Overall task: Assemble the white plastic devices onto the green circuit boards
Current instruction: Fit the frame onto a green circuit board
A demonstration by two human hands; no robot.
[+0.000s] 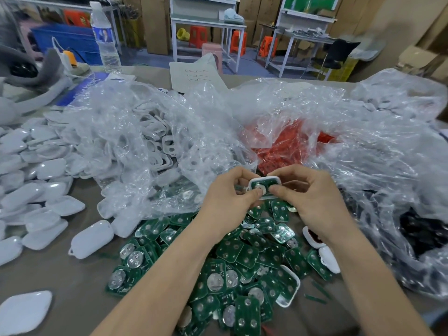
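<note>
Both hands meet above a heap of green circuit boards (pixel 232 270). Between them is a white plastic shell (pixel 265 186) with a green board and a round silver cell seated inside. My left hand (pixel 228 197) pinches its left side, thumb on the lower edge. My right hand (pixel 308 192) pinches its right side, thumb pressing near the cell. A pile of white shells (pixel 38 180) covers the table's left. A white shell with a board in it (pixel 288 286) lies on the heap at the right.
A clear bag of white frames (pixel 155 141) sits behind my left hand. A bag of red parts (pixel 286 146) lies behind my right hand, more crumpled plastic (pixel 388 166) to the right. A water bottle (pixel 105 37) stands at the far left edge.
</note>
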